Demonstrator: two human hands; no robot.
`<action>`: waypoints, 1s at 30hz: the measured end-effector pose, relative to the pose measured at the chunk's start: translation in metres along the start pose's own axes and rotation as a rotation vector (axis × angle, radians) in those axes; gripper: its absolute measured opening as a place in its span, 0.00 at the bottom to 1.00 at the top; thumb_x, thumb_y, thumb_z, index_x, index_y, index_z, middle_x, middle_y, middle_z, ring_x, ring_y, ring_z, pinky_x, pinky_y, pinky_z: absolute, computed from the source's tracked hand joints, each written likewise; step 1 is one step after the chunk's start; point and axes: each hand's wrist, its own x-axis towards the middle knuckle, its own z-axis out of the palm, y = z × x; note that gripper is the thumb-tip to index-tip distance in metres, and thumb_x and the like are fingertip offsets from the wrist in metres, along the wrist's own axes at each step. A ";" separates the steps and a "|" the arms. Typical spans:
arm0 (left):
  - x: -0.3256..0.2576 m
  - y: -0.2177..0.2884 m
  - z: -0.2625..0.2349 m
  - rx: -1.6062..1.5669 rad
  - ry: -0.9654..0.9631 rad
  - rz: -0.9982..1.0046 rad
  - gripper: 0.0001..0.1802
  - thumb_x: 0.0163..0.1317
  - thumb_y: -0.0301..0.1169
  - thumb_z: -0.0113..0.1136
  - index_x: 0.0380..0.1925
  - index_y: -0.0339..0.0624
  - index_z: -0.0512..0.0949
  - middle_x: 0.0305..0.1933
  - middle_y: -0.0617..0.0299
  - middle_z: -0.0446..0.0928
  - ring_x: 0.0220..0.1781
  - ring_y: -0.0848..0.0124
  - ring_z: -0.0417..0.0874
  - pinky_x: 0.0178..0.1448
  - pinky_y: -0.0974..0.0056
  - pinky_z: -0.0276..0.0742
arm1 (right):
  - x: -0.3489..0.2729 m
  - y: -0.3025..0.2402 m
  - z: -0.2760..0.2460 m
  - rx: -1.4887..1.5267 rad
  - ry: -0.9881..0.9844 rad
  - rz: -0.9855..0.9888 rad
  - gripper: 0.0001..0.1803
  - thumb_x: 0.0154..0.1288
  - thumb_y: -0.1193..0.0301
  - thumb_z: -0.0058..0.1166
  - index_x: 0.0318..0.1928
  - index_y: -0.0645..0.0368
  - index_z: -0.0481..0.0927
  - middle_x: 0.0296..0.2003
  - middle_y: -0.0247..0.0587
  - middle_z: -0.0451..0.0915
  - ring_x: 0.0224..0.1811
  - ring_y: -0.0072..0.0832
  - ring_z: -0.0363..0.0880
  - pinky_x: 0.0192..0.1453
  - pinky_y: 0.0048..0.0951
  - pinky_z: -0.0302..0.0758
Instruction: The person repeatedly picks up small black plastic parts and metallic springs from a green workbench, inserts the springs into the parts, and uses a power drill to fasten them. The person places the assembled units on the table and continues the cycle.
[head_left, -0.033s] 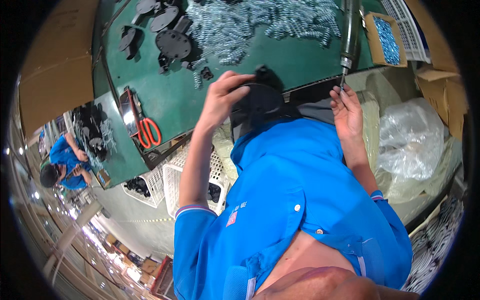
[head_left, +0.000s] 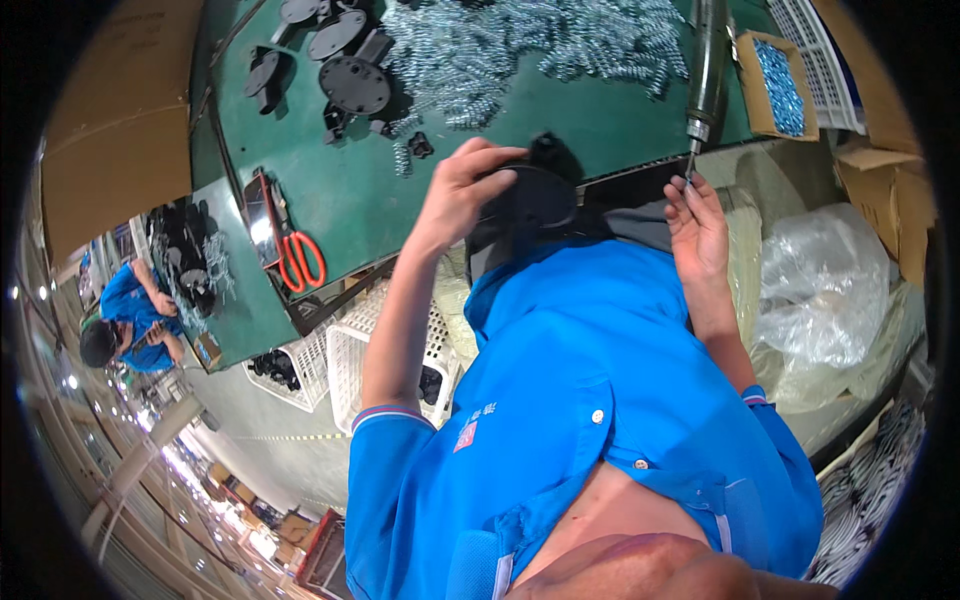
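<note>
My left hand [head_left: 468, 193] is closed on the edge of a round black plastic part [head_left: 540, 197], thumb and fingers on its left side. The part is at the table's near edge, above my lap, and a raised black piece stands at its far side. To the right, a driver [head_left: 707, 75] hangs with its bit pointing down. The fingertips of my right hand [head_left: 698, 225] pinch at the bit's tip, around what looks like a small bluish screw [head_left: 689, 181], mostly hidden by the fingers.
On the green table [head_left: 330, 190] lie a heap of metal springs [head_left: 455, 75], several black round parts [head_left: 355, 84] and red-handled scissors [head_left: 300, 262]. A carton of small bluish metal pieces [head_left: 780, 88] stands right. White baskets [head_left: 345, 375] are below left; another person [head_left: 135, 315] works far left.
The view has shifted slightly, so the table and its things appear a little farther right. My left hand still holds the black part; my right fingers stay at the bit.
</note>
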 end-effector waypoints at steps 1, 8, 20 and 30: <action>0.007 -0.001 0.005 0.000 -0.015 0.002 0.16 0.61 0.25 0.61 0.49 0.36 0.82 0.36 0.63 0.72 0.41 0.73 0.73 0.46 0.69 0.69 | -0.001 0.001 0.003 -0.017 0.005 0.000 0.12 0.71 0.76 0.50 0.53 0.57 0.75 0.47 0.43 0.82 0.48 0.31 0.83 0.47 0.28 0.80; 0.023 0.014 0.011 0.564 0.164 0.249 0.11 0.62 0.29 0.62 0.44 0.41 0.83 0.45 0.56 0.79 0.47 0.59 0.80 0.52 0.60 0.76 | 0.001 0.004 0.009 -0.075 0.016 0.001 0.12 0.72 0.75 0.50 0.54 0.57 0.75 0.48 0.42 0.82 0.49 0.28 0.83 0.49 0.27 0.80; 0.103 0.000 0.007 1.154 0.469 0.346 0.16 0.53 0.36 0.70 0.42 0.51 0.82 0.43 0.61 0.76 0.46 0.59 0.81 0.41 0.57 0.79 | -0.004 0.009 0.016 -0.044 0.080 -0.066 0.14 0.72 0.75 0.50 0.57 0.57 0.73 0.49 0.41 0.82 0.52 0.29 0.82 0.53 0.29 0.79; 0.114 0.004 -0.001 1.152 0.583 0.244 0.10 0.59 0.26 0.53 0.42 0.39 0.73 0.41 0.51 0.78 0.35 0.50 0.83 0.37 0.52 0.80 | -0.004 0.011 0.018 0.017 0.055 -0.111 0.13 0.71 0.76 0.51 0.54 0.57 0.75 0.47 0.46 0.83 0.50 0.34 0.83 0.50 0.31 0.80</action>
